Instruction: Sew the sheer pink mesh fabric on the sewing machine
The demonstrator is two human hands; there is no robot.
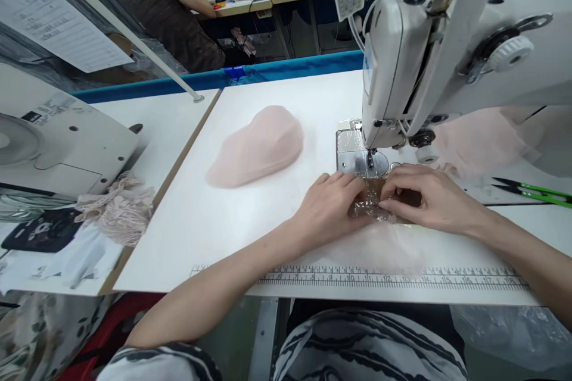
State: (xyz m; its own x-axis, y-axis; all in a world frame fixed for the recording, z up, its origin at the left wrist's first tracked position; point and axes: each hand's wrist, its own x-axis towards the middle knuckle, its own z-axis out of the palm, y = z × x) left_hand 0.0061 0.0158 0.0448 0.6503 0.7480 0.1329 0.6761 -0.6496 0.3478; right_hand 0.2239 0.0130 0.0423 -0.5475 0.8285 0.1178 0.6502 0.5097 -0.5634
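Observation:
My left hand (331, 202) and my right hand (424, 196) lie close together on the white sewing table (232, 232), just in front of the presser foot (370, 162) of a white sewing machine (402, 65). Both pinch a small sheer, shiny piece of fabric (373, 202) between their fingertips, fingers curled onto it. A pale pink sheer cloth (379, 247) spreads under my wrists toward the printed ruler (393, 278) at the table's front edge.
A mound of pale pink fabric (259, 146) lies to the left. Green-handled snips (534, 191) rest at the right. Lace scraps (118, 211) and another machine (58, 143) sit on the left table. Another person (170, 6) sits at a far table.

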